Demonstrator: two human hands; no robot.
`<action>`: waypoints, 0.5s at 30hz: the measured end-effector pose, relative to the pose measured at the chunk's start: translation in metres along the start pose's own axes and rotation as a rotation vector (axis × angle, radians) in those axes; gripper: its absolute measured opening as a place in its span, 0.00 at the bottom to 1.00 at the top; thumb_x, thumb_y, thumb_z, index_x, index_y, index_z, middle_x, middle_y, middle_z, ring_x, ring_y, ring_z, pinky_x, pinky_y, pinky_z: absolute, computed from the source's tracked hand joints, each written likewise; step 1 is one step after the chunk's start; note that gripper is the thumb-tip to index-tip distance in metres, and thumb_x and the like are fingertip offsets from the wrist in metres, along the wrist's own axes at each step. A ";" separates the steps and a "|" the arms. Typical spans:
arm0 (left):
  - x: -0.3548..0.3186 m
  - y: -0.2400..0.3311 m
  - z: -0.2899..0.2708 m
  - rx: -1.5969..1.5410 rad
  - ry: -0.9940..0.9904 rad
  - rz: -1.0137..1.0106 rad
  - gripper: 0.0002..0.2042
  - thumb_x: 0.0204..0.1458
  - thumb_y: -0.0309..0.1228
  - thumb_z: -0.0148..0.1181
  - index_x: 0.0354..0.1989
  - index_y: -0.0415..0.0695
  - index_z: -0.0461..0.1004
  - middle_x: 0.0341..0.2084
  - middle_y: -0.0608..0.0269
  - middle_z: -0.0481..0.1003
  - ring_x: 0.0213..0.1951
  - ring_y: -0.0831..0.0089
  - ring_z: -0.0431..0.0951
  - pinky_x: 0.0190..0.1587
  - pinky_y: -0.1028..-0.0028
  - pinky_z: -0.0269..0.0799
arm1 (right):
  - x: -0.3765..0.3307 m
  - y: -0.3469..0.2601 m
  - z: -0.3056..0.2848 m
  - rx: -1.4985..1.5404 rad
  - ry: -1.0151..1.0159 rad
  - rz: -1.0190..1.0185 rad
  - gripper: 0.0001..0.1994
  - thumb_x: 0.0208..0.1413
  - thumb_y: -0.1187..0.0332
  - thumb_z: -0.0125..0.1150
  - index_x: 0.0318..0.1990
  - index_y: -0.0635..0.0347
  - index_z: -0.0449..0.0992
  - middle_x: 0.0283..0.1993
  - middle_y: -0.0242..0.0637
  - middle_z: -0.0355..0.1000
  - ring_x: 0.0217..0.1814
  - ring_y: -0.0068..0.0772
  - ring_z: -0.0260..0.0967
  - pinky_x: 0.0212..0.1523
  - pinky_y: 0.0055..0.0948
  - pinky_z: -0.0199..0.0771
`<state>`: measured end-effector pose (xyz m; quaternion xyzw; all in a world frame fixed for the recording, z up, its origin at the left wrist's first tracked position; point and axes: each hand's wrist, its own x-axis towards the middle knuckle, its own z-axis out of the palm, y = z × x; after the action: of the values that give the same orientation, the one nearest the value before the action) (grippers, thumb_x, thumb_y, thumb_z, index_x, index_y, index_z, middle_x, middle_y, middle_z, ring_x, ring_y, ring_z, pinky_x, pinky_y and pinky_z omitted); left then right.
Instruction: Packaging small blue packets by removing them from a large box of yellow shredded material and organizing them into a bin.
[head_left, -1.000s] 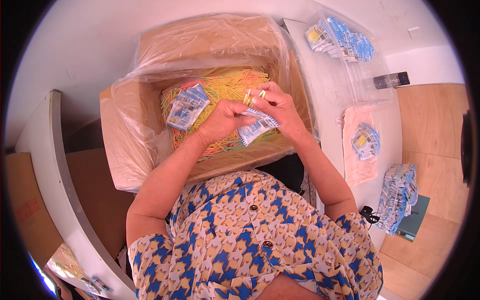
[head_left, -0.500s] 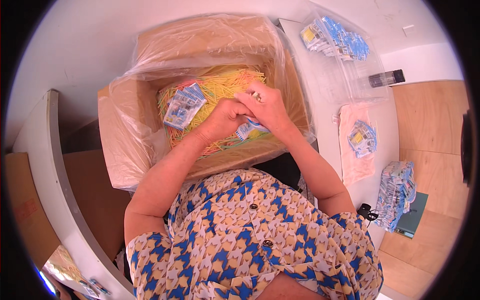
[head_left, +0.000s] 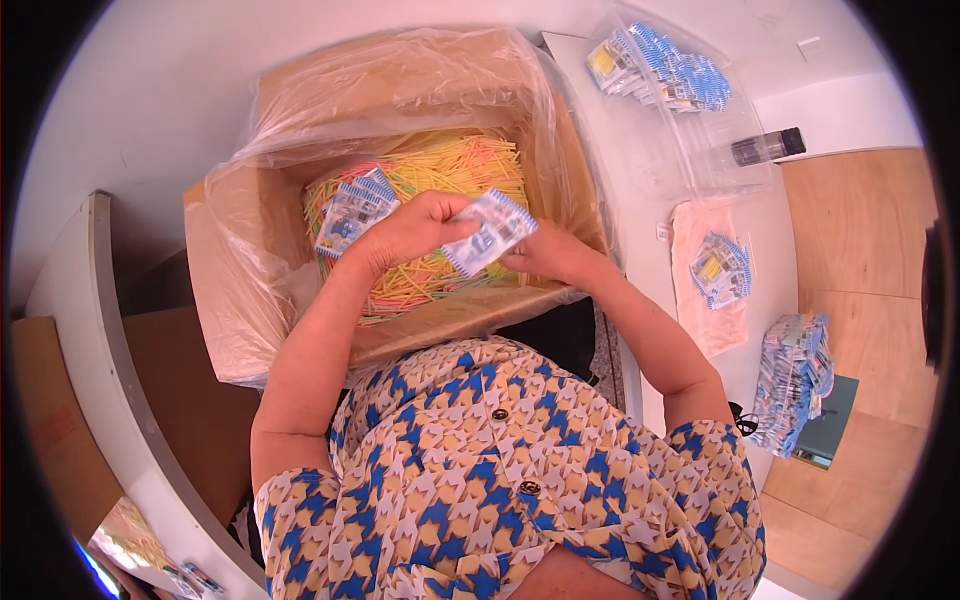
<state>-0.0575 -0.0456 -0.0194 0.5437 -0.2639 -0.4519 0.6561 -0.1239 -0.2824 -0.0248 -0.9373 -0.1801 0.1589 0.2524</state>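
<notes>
Packet (head_left: 497,228) pinched in my left hand (head_left: 418,228); right hand (head_left: 550,250) beside it, grip unclear; sticks (head_left: 465,160) loose beneath, piled packets (head_left: 790,385) rightward.

blue-white packet (head_left: 490,234) in left hand (head_left: 412,228)

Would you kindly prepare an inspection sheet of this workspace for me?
Surface: white tabletop, bearing a pink cloth.
Work items: plastic-lined cardboard box holding thin coloured sticks, with loose packets on them.
Clutter: clear container of striped packets, dark capped cylinder, packet stack.
Hands: left hand holds a blue-and-white packet; right hand is at its right edge, fingers partly hidden.
Cables: nothing certain; a small black item is unclear.
Surroundings: white wall, wood-toned boards.
</notes>
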 end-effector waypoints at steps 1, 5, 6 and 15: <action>0.002 0.003 0.002 -0.052 0.066 0.018 0.10 0.54 0.27 0.56 0.43 0.37 0.75 0.32 0.69 0.77 0.32 0.84 0.73 0.38 0.79 0.70 | -0.002 0.003 0.004 -0.086 -0.028 -0.019 0.09 0.45 0.67 0.58 0.23 0.65 0.72 0.23 0.51 0.69 0.26 0.53 0.67 0.30 0.43 0.66; 0.002 -0.003 0.002 -0.072 0.222 0.105 0.09 0.55 0.28 0.55 0.41 0.36 0.76 0.30 0.70 0.77 0.30 0.85 0.72 0.36 0.80 0.69 | 0.004 -0.009 -0.025 0.307 0.153 0.202 0.12 0.46 0.64 0.61 0.24 0.66 0.72 0.19 0.46 0.66 0.21 0.38 0.67 0.27 0.38 0.65; 0.002 -0.002 0.001 -0.070 0.225 0.104 0.09 0.55 0.28 0.55 0.41 0.36 0.76 0.30 0.70 0.77 0.30 0.85 0.72 0.36 0.80 0.69 | 0.008 -0.005 -0.035 0.321 0.254 0.174 0.12 0.48 0.63 0.62 0.23 0.63 0.73 0.16 0.35 0.63 0.19 0.23 0.62 0.21 0.29 0.62; -0.005 0.006 -0.001 -0.007 0.370 0.238 0.07 0.51 0.26 0.59 0.34 0.35 0.78 0.26 0.69 0.77 0.31 0.84 0.72 0.37 0.80 0.69 | 0.022 -0.071 -0.089 1.027 0.158 0.411 0.10 0.51 0.64 0.63 0.23 0.57 0.72 0.19 0.22 0.63 0.19 0.11 0.57 0.17 0.15 0.52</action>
<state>-0.0568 -0.0408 -0.0134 0.5803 -0.1997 -0.2648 0.7438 -0.0883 -0.2533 0.0813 -0.7189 0.1264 0.2013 0.6532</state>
